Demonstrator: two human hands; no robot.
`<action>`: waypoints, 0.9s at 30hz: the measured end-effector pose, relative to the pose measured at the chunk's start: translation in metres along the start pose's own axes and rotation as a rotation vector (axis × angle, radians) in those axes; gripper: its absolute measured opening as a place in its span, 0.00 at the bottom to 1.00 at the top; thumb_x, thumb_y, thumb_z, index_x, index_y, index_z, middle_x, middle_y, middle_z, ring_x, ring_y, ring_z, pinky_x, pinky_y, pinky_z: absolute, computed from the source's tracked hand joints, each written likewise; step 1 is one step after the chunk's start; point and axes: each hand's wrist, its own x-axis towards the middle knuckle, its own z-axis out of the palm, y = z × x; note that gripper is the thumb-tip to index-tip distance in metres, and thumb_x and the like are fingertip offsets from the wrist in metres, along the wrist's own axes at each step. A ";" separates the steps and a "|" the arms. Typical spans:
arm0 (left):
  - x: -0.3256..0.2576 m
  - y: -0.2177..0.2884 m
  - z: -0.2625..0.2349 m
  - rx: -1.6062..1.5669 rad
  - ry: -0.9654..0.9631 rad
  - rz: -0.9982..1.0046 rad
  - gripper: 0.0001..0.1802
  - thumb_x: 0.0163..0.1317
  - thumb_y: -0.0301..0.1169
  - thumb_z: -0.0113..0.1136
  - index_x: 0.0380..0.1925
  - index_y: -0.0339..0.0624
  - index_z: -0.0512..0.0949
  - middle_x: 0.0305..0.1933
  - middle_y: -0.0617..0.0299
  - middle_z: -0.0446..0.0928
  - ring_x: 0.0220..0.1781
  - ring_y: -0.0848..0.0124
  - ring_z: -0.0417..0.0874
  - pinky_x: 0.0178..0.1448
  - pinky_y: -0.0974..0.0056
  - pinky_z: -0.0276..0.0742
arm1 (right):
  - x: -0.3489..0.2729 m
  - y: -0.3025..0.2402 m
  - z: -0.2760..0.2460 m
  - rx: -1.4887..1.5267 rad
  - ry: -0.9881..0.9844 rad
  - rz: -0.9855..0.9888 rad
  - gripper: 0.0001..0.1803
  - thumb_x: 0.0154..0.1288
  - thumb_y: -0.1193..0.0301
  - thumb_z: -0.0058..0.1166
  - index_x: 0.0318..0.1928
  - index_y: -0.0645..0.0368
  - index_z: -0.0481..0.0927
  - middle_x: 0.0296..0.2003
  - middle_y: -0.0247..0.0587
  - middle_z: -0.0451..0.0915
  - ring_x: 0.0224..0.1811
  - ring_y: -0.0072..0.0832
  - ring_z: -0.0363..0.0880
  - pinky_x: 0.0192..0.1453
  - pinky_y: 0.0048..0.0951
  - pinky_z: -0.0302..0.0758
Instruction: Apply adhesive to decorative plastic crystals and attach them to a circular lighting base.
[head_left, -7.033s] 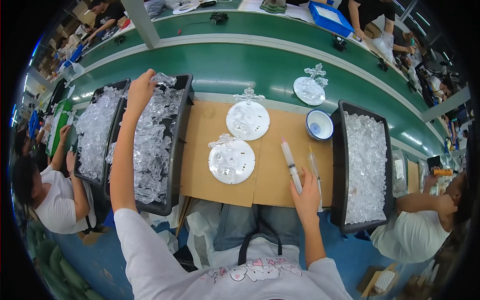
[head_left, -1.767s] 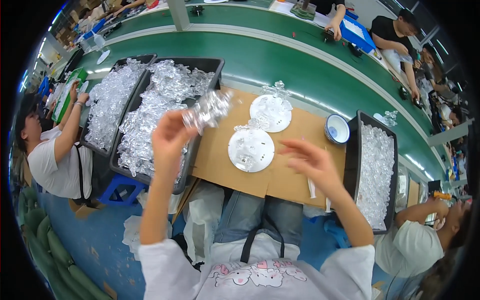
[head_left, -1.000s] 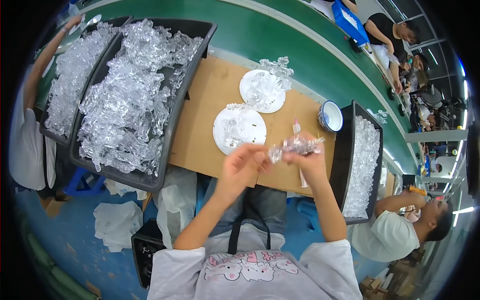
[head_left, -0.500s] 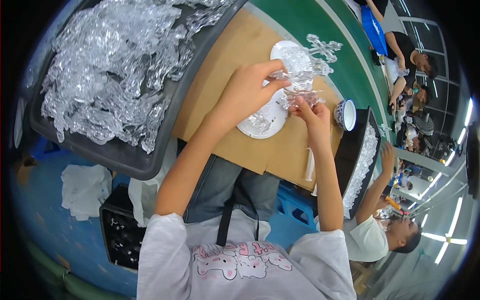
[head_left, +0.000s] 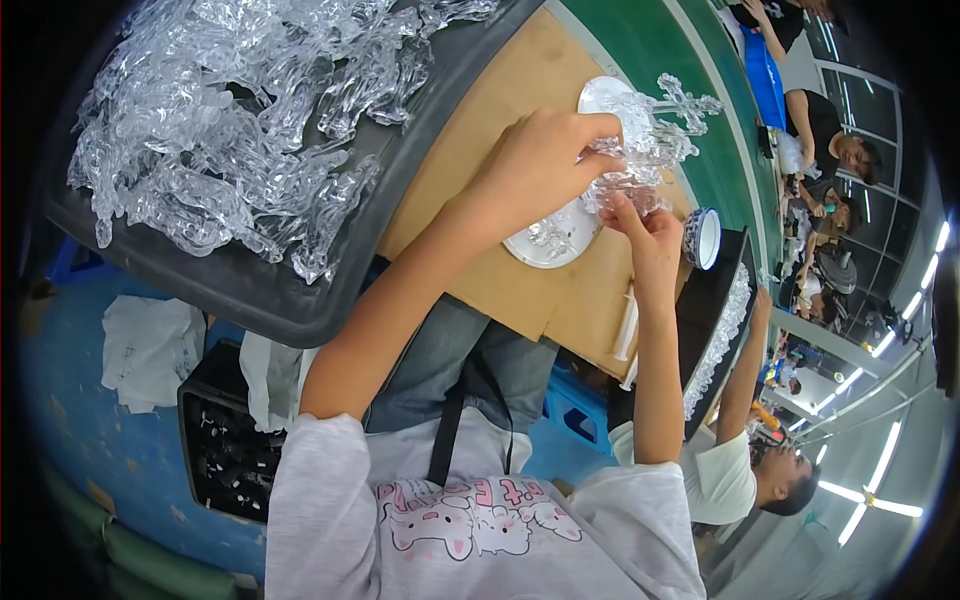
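Clear plastic blends into clear plastic where left hand (head_left: 545,155) and right hand (head_left: 655,242) meet over the cardboard (head_left: 480,285), making the held piece (head_left: 630,187) hard to tell from the shapes behind it; the far disc (head_left: 597,95) is largely covered and the bin (head_left: 290,322) cut off at top. A second ago the right hand had the piece alone; now the left pinches its upper edge, fingertips nearly together, the right clasping below. Glossy, knobbly parts (head_left: 200,110) heap the matte black bin, and the near disc (head_left: 555,247) shows smooth, round and white.
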 end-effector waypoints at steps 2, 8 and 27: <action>0.003 0.004 0.001 0.008 -0.038 -0.030 0.09 0.53 0.33 0.57 0.32 0.40 0.76 0.23 0.48 0.75 0.26 0.52 0.77 0.33 0.56 0.70 | 0.000 0.001 -0.002 0.021 -0.016 -0.084 0.15 0.60 0.66 0.58 0.36 0.69 0.80 0.29 0.38 0.81 0.31 0.19 0.78 0.38 0.18 0.72; 0.002 0.002 -0.002 -0.003 -0.042 -0.045 0.09 0.53 0.33 0.58 0.32 0.41 0.76 0.23 0.49 0.76 0.26 0.52 0.77 0.33 0.56 0.71 | -0.009 -0.001 0.010 -0.002 0.025 -0.218 0.11 0.60 0.73 0.57 0.40 0.70 0.79 0.31 0.38 0.81 0.33 0.18 0.77 0.40 0.18 0.73; -0.001 0.012 -0.005 0.063 -0.103 -0.059 0.13 0.54 0.32 0.61 0.38 0.36 0.77 0.32 0.55 0.80 0.31 0.68 0.80 0.38 0.66 0.74 | -0.016 -0.001 0.011 -0.312 0.028 -0.392 0.14 0.55 0.67 0.61 0.38 0.66 0.80 0.29 0.45 0.82 0.28 0.23 0.81 0.34 0.22 0.74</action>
